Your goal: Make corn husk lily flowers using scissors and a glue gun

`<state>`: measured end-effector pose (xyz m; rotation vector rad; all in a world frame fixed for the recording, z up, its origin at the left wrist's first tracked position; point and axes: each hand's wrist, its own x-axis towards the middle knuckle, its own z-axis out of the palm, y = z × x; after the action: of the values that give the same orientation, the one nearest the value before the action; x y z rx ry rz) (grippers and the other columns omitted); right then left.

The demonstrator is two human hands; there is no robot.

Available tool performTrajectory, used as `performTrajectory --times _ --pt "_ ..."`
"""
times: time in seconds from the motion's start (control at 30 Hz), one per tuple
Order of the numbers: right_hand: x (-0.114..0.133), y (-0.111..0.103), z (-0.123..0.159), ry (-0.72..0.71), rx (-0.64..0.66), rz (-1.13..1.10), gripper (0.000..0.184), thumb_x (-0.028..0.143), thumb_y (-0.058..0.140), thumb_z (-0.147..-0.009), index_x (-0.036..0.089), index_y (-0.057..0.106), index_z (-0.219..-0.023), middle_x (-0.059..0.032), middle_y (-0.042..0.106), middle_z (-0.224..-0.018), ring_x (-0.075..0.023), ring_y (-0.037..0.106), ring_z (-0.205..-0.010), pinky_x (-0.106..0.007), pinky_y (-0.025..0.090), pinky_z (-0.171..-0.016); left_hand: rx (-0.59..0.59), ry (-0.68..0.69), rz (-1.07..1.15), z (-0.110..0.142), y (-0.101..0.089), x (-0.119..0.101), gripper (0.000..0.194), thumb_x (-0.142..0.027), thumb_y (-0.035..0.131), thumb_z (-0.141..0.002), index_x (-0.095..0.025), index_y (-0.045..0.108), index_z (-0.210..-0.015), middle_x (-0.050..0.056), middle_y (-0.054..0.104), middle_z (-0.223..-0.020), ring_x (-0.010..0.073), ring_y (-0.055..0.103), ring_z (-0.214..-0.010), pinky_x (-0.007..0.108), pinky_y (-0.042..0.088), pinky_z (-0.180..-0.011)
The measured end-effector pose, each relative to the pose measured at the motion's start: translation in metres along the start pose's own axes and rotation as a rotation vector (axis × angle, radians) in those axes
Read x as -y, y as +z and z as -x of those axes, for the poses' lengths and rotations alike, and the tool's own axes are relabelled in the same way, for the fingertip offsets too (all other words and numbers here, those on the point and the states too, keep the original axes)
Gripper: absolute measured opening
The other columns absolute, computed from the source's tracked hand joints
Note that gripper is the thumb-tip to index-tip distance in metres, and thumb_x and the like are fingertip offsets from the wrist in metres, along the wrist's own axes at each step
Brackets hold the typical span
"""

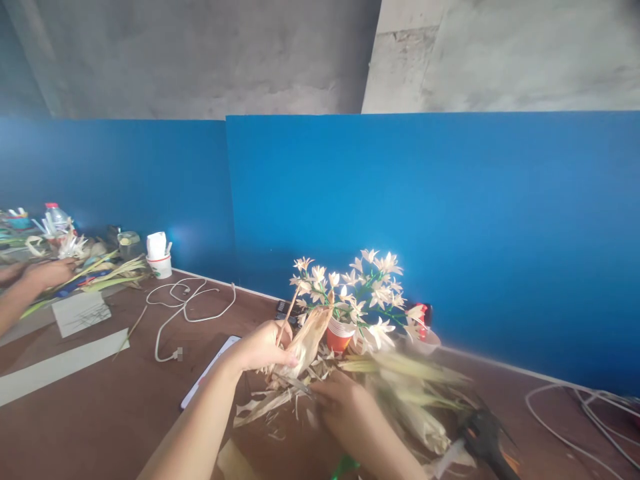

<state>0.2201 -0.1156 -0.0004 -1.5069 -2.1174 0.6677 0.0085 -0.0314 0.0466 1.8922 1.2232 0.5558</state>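
My left hand [265,347] is closed around a dry corn husk [316,327], whose pale brown leaf points up beside a thin stalk. My right hand [343,397] sits just right of it, closed on what look like scissors [296,383]. Their grey blades reach toward the husk's lower end, and the handles are hidden in my fingers. Husk scraps [270,407] lie on the table beneath both hands. Directly behind stands a red and white paper cup [340,337] full of white husk flowers [380,293] on green stems.
Loose husks [420,393] and a black glue gun [483,440] lie to the right, blurred. A phone [207,377] is left of my forearm, beyond it a white cable [185,310]. At far left, a co-worker's hands [47,272] work among husks. A blue partition [425,213] borders the table.
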Motion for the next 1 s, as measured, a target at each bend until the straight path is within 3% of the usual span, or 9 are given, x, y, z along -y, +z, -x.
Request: performTrajectory --times 0.1,0.3,0.5,0.63,0.83,1.0 --pt "0.002 0.000 0.002 0.017 -0.021 0.016 0.040 0.013 0.050 -0.070 0.032 0.068 -0.100 0.0000 0.059 -0.085 -0.0137 0.057 -0.075 -0.021 0.035 -0.063 0.004 -0.007 0.047 0.001 -0.002 0.000 0.028 -0.035 0.073 -0.056 -0.019 0.055 -0.070 -0.004 0.059 -0.066 0.0172 0.057 -0.065 0.027 0.039 -0.061" --pt "0.015 -0.008 0.010 0.061 -0.039 0.076 0.031 0.016 0.051 -0.069 0.031 0.069 -0.090 0.0010 0.059 -0.080 -0.0127 0.055 -0.069 -0.021 0.034 -0.059 -0.105 -0.090 0.023 0.002 -0.004 0.000 0.029 -0.033 0.073 -0.057 -0.020 0.056 -0.076 -0.002 0.062 -0.071 0.0202 0.060 -0.071 0.028 0.041 -0.063" --pt "0.019 -0.015 0.008 0.055 -0.005 -0.021 0.029 0.014 0.051 -0.068 0.026 0.070 -0.086 0.0004 0.056 -0.077 -0.0132 0.054 -0.070 -0.021 0.036 -0.060 -0.003 0.015 0.095 0.001 -0.001 -0.001 0.026 -0.036 0.074 -0.056 -0.019 0.056 -0.066 -0.003 0.060 -0.067 0.0186 0.058 -0.069 0.028 0.041 -0.066" --pt "0.011 -0.016 0.005 -0.017 0.042 -0.163 0.039 0.008 0.046 -0.066 0.024 0.070 -0.093 -0.0001 0.054 -0.081 -0.0125 0.054 -0.071 -0.020 0.038 -0.062 0.063 0.042 0.138 -0.003 0.006 -0.004 0.028 -0.036 0.075 -0.054 -0.018 0.055 -0.063 -0.003 0.058 -0.068 0.0176 0.056 -0.069 0.028 0.040 -0.066" --pt "0.001 -0.008 0.004 -0.052 0.015 -0.084 0.045 0.006 0.048 -0.063 0.027 0.068 -0.096 0.0001 0.055 -0.085 -0.0130 0.055 -0.074 -0.021 0.038 -0.065 0.039 0.097 0.058 -0.009 0.019 -0.002 0.030 -0.032 0.076 -0.051 -0.018 0.051 -0.056 -0.002 0.057 -0.073 0.0155 0.052 -0.069 0.026 0.038 -0.064" --pt "0.006 -0.004 0.006 -0.073 0.027 -0.066 0.039 0.006 0.044 -0.067 0.026 0.068 -0.090 0.0001 0.057 -0.086 -0.0131 0.054 -0.075 -0.020 0.036 -0.064 0.025 0.067 -0.008 -0.004 0.014 -0.007 0.026 -0.028 0.074 -0.053 -0.019 0.053 -0.064 -0.005 0.052 -0.065 0.0140 0.050 -0.064 0.024 0.035 -0.059"
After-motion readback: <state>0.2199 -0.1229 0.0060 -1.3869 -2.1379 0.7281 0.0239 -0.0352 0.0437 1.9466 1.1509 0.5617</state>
